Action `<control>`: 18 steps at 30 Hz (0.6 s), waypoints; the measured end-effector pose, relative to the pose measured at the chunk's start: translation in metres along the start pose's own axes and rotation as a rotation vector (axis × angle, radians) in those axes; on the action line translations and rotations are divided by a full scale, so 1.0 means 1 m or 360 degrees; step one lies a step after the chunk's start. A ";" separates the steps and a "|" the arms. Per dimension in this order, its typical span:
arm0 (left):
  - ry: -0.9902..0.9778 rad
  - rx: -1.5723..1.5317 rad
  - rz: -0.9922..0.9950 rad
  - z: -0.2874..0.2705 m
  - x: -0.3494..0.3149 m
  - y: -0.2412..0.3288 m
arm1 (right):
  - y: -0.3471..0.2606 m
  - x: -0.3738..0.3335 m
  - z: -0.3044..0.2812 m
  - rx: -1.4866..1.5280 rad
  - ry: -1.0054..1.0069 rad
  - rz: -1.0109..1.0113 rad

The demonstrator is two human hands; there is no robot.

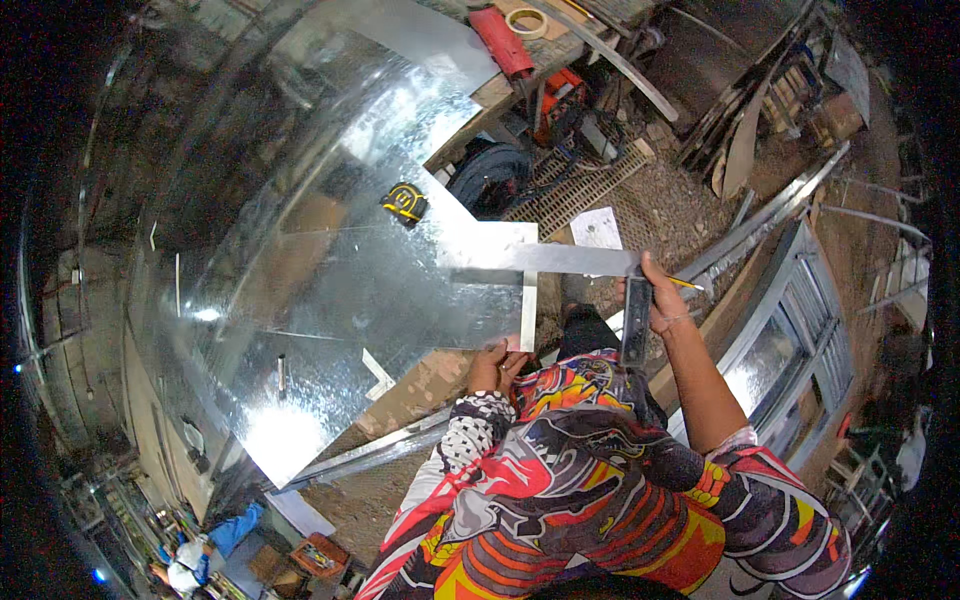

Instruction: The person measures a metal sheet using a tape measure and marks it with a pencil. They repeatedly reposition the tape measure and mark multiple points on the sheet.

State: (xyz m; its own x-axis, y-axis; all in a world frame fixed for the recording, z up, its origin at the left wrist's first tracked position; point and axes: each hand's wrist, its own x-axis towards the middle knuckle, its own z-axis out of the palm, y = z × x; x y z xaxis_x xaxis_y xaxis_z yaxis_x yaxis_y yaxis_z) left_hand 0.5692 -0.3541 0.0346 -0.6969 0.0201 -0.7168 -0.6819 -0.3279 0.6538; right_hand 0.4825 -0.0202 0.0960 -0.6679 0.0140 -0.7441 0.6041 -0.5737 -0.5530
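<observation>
My right hand point(660, 295) is closed around a try square point(590, 261) by its black handle, and the metal blade reaches left over the shiny metal sheet point(370, 275). A yellow pencil point(687, 284) sticks out beside that hand; how it is held is hidden. My left hand point(495, 368) grips the near edge of the sheet at its right corner, its fingers partly hidden. Along the sheet's right edge runs a pale strip point(529, 305). A black and yellow tape measure point(405, 203) lies on the sheet, farther away.
A pale L-shaped piece point(378, 375) and a small rod point(281, 372) lie on the sheet's left part. Beyond it are a roll of tape point(526, 22), a red piece point(501, 42) and an orange machine point(560, 104). At right leans a framed window point(775, 350). Another person point(187, 565) is far left.
</observation>
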 end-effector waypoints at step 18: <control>0.0387 0.2091 0.0847 0.104 -0.041 0.067 | 0.078 0.061 0.098 0.0413 -0.0563 0.0487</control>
State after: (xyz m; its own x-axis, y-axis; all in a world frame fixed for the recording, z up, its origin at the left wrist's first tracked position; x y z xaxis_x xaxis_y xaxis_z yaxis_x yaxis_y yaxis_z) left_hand 0.5297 -0.2785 0.1330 -0.9663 -0.0279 -0.2560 -0.1576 0.8504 0.5020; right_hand 0.4462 -0.1438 0.0442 -0.6108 -0.4369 -0.6604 0.6969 -0.6925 -0.1864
